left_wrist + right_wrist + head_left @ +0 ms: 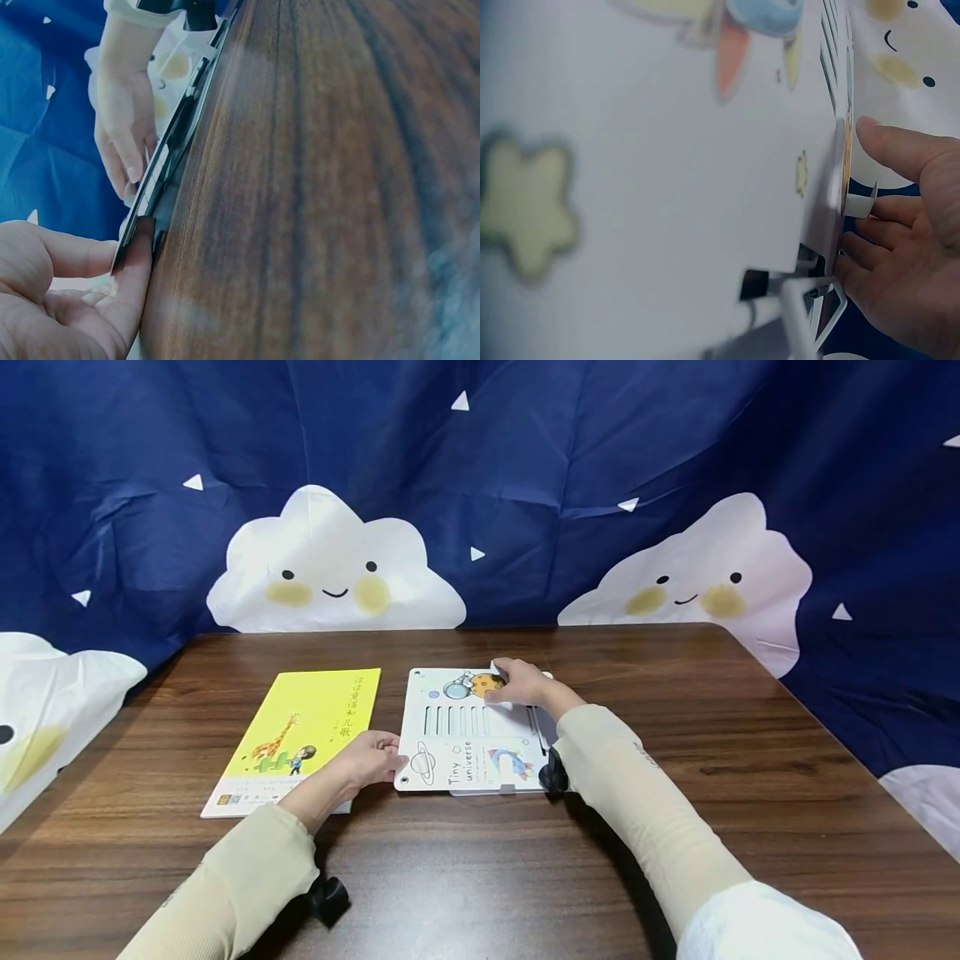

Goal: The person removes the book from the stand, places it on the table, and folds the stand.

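Note:
A white book stand (465, 727) printed with "Tiny universe" and space pictures lies folded on the table, a row of slots in its middle. My left hand (372, 757) pinches its near left corner, thumb above and a finger under the panel (154, 169). At the far right part, my right hand (523, 683) rests on the stand with fingers lightly bent at the edge. In the right wrist view, those fingers (874, 259) are beside a small white tab (860, 205), and a white bent bracket (799, 319) shows in front.
A yellow book (300, 735) with a giraffe on its cover lies left of the stand, partly behind my left forearm. The brown wooden table (465, 877) ends against a blue cloth (525, 460) with smiling white clouds.

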Demonstrator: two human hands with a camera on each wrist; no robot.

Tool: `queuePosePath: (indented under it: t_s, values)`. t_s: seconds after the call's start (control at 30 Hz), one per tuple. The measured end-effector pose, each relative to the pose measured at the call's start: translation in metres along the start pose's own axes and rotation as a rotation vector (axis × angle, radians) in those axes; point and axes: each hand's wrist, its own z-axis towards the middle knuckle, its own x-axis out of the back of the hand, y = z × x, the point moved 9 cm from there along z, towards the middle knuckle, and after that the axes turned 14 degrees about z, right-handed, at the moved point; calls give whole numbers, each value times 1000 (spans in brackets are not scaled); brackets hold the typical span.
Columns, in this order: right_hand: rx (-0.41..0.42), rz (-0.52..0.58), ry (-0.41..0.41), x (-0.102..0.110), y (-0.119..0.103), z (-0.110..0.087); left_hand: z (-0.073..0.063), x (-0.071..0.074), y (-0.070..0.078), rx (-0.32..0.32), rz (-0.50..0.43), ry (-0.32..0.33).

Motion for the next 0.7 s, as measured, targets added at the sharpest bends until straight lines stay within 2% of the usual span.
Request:
queuePosePath:
  t_s: [0.23,0.4,0.47,0.53,0.63,0.7]
  values:
    - [12,9,-2,0,-3,-3,-3,1,5,1,81,4]
    - [42,-42,-15,0,-9,-9,-4,3,13,-5,223,0]
    - [49,-73,-22,1,-12,-12,-6,8,19,-31,318,17]
    - [57,-99,-27,2,-17,-15,-7,14,29,-86,466,56]
    - [65,-136,-27,6,-24,-19,-9,27,49,-180,700,169]
    - [77,-158,-31,8,-29,-22,-11,36,62,-237,817,254]
